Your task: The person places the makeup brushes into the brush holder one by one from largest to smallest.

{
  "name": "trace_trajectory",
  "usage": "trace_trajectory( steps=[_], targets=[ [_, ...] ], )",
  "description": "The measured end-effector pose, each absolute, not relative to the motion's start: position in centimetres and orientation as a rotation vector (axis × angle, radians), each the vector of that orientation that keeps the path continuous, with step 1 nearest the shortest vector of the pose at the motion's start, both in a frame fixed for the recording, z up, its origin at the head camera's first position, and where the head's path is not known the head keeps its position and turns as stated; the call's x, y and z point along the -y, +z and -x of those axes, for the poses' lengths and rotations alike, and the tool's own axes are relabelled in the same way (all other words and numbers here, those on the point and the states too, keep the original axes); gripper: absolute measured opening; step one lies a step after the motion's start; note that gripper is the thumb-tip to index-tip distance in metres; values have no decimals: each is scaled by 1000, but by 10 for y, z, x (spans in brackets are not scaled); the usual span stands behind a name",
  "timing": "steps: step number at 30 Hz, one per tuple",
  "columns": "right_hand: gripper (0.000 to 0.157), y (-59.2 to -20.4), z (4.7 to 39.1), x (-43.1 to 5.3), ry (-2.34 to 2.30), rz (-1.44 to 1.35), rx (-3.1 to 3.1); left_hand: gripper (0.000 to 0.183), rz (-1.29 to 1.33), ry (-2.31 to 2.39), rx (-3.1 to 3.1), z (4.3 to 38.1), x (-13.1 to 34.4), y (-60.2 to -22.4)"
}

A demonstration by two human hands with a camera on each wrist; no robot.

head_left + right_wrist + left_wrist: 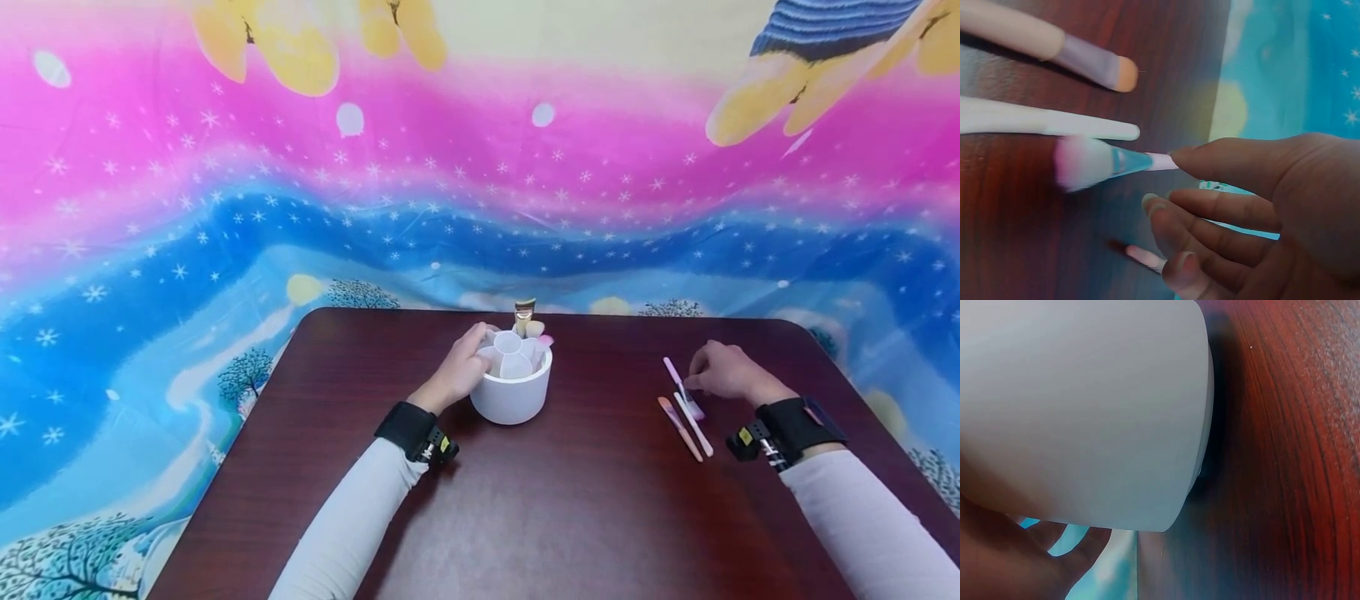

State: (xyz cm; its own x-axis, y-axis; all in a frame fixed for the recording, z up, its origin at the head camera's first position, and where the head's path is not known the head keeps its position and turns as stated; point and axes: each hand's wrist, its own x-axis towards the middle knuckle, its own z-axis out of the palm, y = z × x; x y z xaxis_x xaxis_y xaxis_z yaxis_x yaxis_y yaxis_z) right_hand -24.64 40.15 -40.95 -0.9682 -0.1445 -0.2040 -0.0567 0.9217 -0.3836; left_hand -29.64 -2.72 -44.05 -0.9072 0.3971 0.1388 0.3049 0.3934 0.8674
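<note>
My left hand (459, 367) grips the rim of a white round holder (512, 400) with a petal-shaped compartment insert; several brushes (526, 315) stand at its back. The wall of the holder (1085, 412) fills much of the left wrist view. At the right of the table, my right hand (727, 371) is over a makeup brush with pink-and-white bristles (1085, 164). The thumb (1229, 162) overlaps its pink handle, with a gap between thumb and bent fingers. A short pink-tipped stick (1144, 256) shows beside the lower fingertips; whether they touch it I cannot tell.
Next to that brush lie a white stick-like handle (693, 425) and a tan-handled brush with orange bristles (680, 429). The dark red wooden table (570, 500) ends at the back against a colourful printed cloth (450, 225).
</note>
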Motion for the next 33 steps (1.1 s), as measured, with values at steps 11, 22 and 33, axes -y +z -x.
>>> trace_trajectory(
  steps=[11, 22, 33],
  targets=[
    [9, -429, 248, -408, -538, 148, -2831, 53, -639, 1548, -2551, 297, 28, -442],
    [7, -429, 251, -407, -438, 175, -2889, 53, -652, 1536, -2548, 298, 28, -443],
    [15, -429, 246, -399, -429, 74, -3014, 52, -663, 1536, -2551, 298, 28, -442]
  ],
)
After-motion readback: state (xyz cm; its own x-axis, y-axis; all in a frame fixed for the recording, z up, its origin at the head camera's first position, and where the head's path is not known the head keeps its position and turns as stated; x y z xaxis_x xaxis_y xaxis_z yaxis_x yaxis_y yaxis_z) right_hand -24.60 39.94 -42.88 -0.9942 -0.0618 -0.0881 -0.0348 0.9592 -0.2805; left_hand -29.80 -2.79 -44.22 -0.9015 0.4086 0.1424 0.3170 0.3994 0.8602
